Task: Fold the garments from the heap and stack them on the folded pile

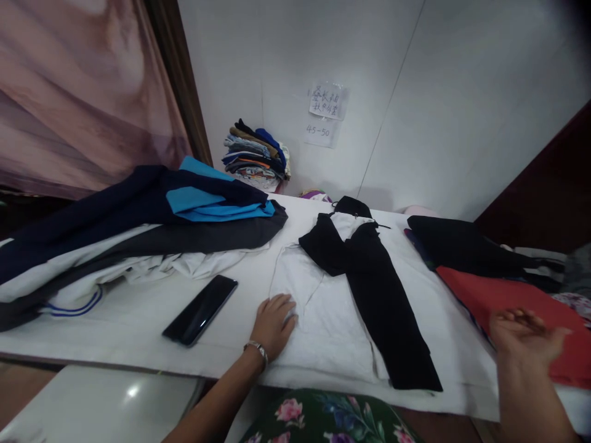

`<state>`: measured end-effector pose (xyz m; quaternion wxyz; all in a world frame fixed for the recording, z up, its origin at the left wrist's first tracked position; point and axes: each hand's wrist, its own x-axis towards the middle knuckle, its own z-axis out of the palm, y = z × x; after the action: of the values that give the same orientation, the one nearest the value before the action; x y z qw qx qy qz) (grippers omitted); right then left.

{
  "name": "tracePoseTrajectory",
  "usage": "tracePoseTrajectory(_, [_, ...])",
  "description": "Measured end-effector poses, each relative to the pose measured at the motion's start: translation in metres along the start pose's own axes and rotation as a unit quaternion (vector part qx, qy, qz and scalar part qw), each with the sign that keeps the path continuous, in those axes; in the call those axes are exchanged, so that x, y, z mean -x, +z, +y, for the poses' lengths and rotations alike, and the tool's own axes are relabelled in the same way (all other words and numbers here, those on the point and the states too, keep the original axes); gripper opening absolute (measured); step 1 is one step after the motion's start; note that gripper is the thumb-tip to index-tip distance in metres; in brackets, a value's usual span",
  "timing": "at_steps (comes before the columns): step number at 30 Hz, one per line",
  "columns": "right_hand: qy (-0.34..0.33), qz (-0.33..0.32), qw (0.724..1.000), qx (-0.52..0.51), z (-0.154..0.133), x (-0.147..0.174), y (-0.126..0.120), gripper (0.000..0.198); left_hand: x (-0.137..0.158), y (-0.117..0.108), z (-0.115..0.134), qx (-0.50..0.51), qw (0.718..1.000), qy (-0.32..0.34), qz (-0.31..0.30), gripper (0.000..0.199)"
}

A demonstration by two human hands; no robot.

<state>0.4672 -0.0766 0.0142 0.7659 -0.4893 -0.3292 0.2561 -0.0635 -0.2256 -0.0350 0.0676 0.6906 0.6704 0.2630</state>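
I judge this mid-fold: left hand (274, 325) flat on the jacket (335, 326), right hand (526, 337) splayed and empty, next fold likely needing both.

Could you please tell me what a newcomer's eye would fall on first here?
Probably the black-and-white garment spread out in the middle, with the left hand resting on its white part. Next might come the bright red cloth at the right, near the right hand, and the blue-and-navy garment at the left.
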Motion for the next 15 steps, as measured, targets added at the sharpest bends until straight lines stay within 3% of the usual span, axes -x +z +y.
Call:
tracePoseTrajectory(3, [0.022, -0.056, 0.997, 0.057, 0.004, 0.021, 0.009, 0.042, 0.000, 0.000, 0.002, 0.003, 1.000, -0.002, 0.000, 0.028])
tracePoseTrajectory(7, [0.091, -0.222, 0.969, 0.051, -0.001, 0.054, 0.083, 0.056, -0.001, -0.001, 0.001, 0.024, 1.000, -0.012, 0.016, 0.027])
tracePoseTrajectory(9, [0.091, -0.331, 0.933, 0.110, 0.000, 0.073, 0.125, 0.057, -0.002, -0.003, -0.001, 0.034, 0.998, -0.029, 0.041, 0.028])
tracePoseTrajectory(11, [0.038, -0.417, 0.883, 0.210, 0.007, 0.092, 0.160, 0.061, -0.003, -0.007, -0.005, 0.036, 0.995, -0.064, 0.065, 0.031])
tracePoseTrajectory(15, [-0.043, -0.517, 0.779, 0.352, 0.031, 0.117, 0.200, 0.067, -0.005, -0.015, -0.010, 0.045, 0.985, -0.152, 0.068, 0.043])
